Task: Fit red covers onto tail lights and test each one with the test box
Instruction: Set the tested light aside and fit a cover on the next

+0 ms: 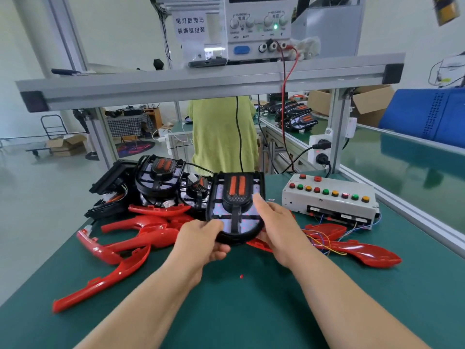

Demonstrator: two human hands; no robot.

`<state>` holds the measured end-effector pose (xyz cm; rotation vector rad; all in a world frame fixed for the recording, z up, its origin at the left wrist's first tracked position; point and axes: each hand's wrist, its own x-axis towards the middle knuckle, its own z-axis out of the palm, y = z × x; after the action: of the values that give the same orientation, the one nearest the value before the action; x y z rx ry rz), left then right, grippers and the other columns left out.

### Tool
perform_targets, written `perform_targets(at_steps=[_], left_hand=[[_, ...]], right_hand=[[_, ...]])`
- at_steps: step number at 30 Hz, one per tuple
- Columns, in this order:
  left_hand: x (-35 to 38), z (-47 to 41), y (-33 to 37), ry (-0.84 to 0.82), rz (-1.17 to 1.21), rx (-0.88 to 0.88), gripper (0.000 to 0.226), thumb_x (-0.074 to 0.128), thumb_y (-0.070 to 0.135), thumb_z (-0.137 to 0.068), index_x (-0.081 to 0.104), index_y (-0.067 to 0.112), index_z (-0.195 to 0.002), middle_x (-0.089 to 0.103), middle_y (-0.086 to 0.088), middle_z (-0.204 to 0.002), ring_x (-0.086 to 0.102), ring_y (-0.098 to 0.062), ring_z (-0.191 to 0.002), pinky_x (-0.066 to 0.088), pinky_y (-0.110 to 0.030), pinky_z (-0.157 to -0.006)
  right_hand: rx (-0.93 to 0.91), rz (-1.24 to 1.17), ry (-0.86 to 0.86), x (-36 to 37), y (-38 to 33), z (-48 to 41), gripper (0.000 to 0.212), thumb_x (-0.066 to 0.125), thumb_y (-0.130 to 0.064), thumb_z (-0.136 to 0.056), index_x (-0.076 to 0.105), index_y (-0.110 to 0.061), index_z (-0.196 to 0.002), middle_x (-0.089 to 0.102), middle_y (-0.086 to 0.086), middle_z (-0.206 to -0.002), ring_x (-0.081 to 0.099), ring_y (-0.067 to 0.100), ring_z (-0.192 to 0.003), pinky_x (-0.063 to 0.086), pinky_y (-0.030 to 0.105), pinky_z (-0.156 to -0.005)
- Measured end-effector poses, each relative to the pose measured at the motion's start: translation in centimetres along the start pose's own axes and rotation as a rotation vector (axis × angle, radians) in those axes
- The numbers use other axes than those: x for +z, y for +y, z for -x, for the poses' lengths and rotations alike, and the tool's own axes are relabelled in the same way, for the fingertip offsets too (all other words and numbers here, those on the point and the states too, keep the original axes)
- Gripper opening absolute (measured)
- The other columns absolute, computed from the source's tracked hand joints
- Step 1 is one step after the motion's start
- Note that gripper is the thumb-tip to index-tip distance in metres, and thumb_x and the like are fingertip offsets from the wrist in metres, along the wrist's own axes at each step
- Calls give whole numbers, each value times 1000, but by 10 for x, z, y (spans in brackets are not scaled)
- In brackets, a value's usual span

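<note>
- A black plastic tail light [236,197] with two orange strips and a rounded lower edge is held tilted up above the green mat of the workbench [241,293], between both hands.
- The left hand [201,241] grips its lower left rim, thumb on the face and fingers curled underneath.
- The right hand [273,220] holds the right side, thumb lying up along the edge; its fingers are hidden behind the light.
- Glossy red curved plastic covers [161,236] lie scattered on the mat to the left, touching one another.
- Another red cover [364,250] lies to the right, under thin coloured wires [324,244].
- More black tail lights [161,180] are piled behind the left covers.
- The white test box [332,205], with rows of red, green and yellow buttons, sits on the mat to the right, beyond the right hand.
</note>
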<state>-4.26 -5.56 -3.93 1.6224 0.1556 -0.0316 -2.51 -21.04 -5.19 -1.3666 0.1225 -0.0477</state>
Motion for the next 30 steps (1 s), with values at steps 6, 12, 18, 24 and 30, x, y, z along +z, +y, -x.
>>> perform_targets(at_steps=[6,12,18,24,30], left_hand=[[11,18,-9,-151,-86,37,29,64,33,-94,64,5,-95,71,1,-71,67,-12,-57,54,-24,-53],[-15,-5,2,-174,112,-88,73,30,66,-97,71,7,-112,75,-12,-109,69,-26,-102,53,-40,-87],[-32,-8,9,-306,304,-112,46,38,37,-105,63,-2,-106,76,-16,-86,74,-33,-77,61,-39,-61],[-35,-22,14,-265,401,-195,50,41,46,-103,70,4,-100,75,-7,-91,74,-22,-73,60,-32,-58],[-50,-30,10,-207,170,-6,30,47,31,-104,65,10,-115,56,-1,-61,44,-14,-53,38,-30,-56]], right_hand=[[32,-310,-54,-17,-7,-2,19,58,-14,-97,67,0,-105,76,17,-93,74,29,-78,58,33,-60],[21,-343,-358,-36,-23,3,30,59,-13,-86,72,0,-110,71,21,-114,72,30,-97,60,37,-74],[100,-69,-655,-30,-22,17,44,64,-3,-79,63,7,-122,65,29,-117,64,39,-103,49,53,-100],[204,126,-836,-26,-22,27,43,59,0,-85,59,6,-127,61,27,-123,58,39,-111,43,56,-107],[259,162,-797,-31,-22,24,39,61,-2,-83,65,3,-121,70,20,-112,69,30,-96,51,48,-99]])
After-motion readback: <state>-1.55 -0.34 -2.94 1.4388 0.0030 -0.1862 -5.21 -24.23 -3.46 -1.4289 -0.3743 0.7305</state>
